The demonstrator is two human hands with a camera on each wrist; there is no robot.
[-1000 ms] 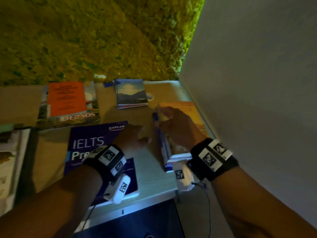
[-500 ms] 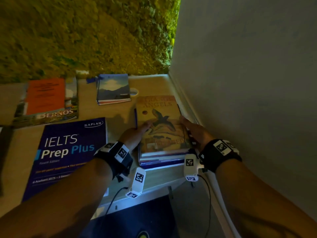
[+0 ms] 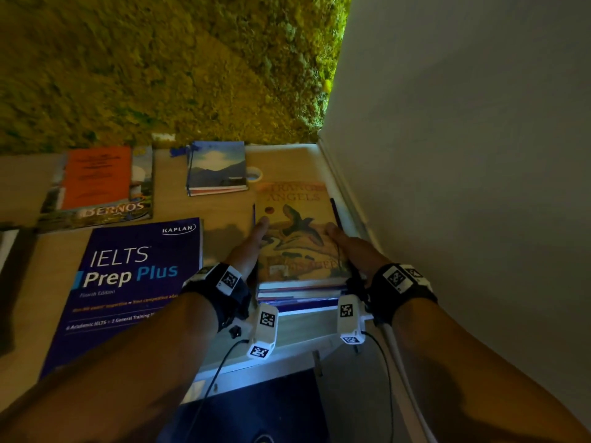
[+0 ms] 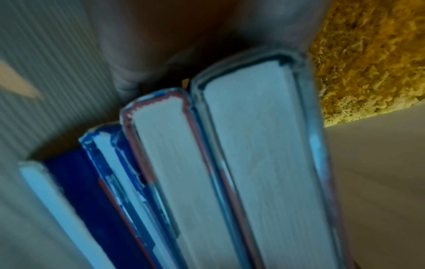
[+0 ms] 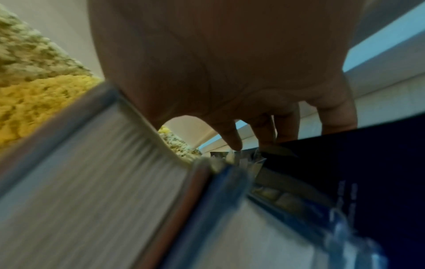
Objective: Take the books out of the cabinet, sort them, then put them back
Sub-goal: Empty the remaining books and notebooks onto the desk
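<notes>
- Task item: small stack of hardback and paperback books (image 3: pixel 300 289), topped by a tan-covered book with a dark bird and "ANGELS" title (image 3: pixel 295 231). It lies flat at the near right corner of the pale wooden cabinet top (image 3: pixel 230 212), close to the grey wall (image 3: pixel 463 155) on the right.
- Long axis: runs near-to-far, i.e. straight away from the person. Page edges face the near side (left wrist view shows about four page blocks side by side).
- Left hand (image 3: pixel 248 251): flat against the stack's left side, fingers straight, thumb on the top cover. Pressing, not curled round.
- Right hand (image 3: pixel 348 247): against the stack's right side. Right wrist view shows fingers (image 5: pixel 232 138) bent down over the far-side edges, thumb across the top book; reads as a grip on the stack.
- Key relation: stack sits between both hands, each equally near, one per long side. Judgement: next move is a two-handed squeeze and lift, w/ little room on the wall side.
- Risk (judgement): books differ in size, so lower ones could slip out if the squeeze is uneven.
- Other items, well apart to the left: large purple "IELTS Prep Plus" book (image 3: pixel 128 282), orange-covered booklet on a magazine (image 3: pixel 96 177), small book with a sky-and-mountain cover (image 3: pixel 217 166).
</notes>
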